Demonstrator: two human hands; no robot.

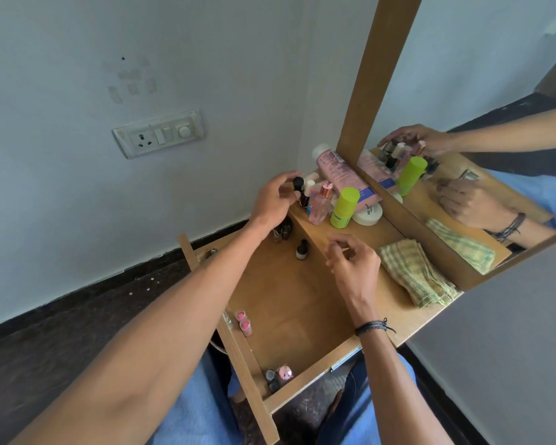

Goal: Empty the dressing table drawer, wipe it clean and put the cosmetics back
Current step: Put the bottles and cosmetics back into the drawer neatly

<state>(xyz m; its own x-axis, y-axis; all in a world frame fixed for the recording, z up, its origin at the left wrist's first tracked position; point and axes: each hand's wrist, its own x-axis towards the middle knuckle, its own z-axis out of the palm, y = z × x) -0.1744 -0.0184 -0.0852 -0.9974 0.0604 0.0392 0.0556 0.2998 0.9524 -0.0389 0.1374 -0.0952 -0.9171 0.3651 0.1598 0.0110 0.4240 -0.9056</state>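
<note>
Two hands work above the open drawer [289, 303]. Left hand [272, 203] has thumb and fingers curled round a black-capped bottle [298, 184] at the back-left corner of the table top [385, 229], just beside a pink perfume bottle [321, 203], a lime-green container [344, 207] and a white jar [368, 216]. Right hand [355, 264] hovers over the drawer's far edge with its fingertips loosely drawn together; cannot tell if they pinch anything. In the drawer, a dark-capped small bottle [301, 249] stands at the back, two pink-capped tubes [243, 321] are against the left wall, and two small bottles [278, 375] are in the nearest corner. A checked cloth [414, 271] lies folded by the mirror [495, 123].
</note>
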